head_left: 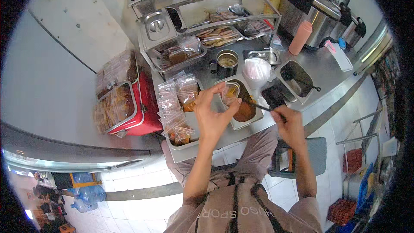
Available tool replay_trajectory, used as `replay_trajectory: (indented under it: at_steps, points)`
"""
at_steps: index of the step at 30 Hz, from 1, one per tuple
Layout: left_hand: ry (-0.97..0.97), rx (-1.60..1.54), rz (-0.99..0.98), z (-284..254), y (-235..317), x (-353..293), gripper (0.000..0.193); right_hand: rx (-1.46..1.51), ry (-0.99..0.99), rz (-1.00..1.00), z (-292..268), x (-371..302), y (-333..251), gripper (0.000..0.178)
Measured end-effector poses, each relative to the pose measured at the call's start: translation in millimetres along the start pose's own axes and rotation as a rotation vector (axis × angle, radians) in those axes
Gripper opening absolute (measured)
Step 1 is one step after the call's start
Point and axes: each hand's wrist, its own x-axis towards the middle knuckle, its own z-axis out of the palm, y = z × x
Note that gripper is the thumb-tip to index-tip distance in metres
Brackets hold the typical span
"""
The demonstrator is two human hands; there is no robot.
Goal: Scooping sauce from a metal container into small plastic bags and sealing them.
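Observation:
My left hand [215, 110] pinches a small clear plastic cup [230, 91] between thumb and fingers, over the far part of a metal pan [255, 120]. Something yellowish shows through the cup. Reddish-brown powder [246, 113] fills the near part of the pan. In my right hand [288, 123] is a thin dark-handled spoon [261, 106], its shaft pointing left across the pan. The spoon's tip is too small to make out against the powder. To the left, a metal tray [183, 146] holds several filled clear zip bags [174, 103].
Behind the pan stand a metal mug [227, 62] and a white plastic-covered container [257, 71]. A second pan [297, 77] with a dark-handled utensil is at right, near a pink bottle [301, 38]. A red box [148, 108] with bagged goods stands left. A metal rack [207, 28] rises behind.

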Motion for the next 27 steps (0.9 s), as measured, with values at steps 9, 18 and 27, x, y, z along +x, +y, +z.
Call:
replay_trajectory:
  at_steps: [9,18,27]
  points:
    - [-0.023,0.029,0.032,-5,18,-2,0.046,-0.284,-0.013,-0.291,14,19,-56,0.055]
    - [-0.063,-0.127,-0.102,1,18,-14,0.05,0.173,0.268,-0.239,59,36,-84,0.041]
    - [-0.099,-0.552,-0.2,4,3,-14,0.019,0.523,0.133,-0.119,44,39,-82,0.012]
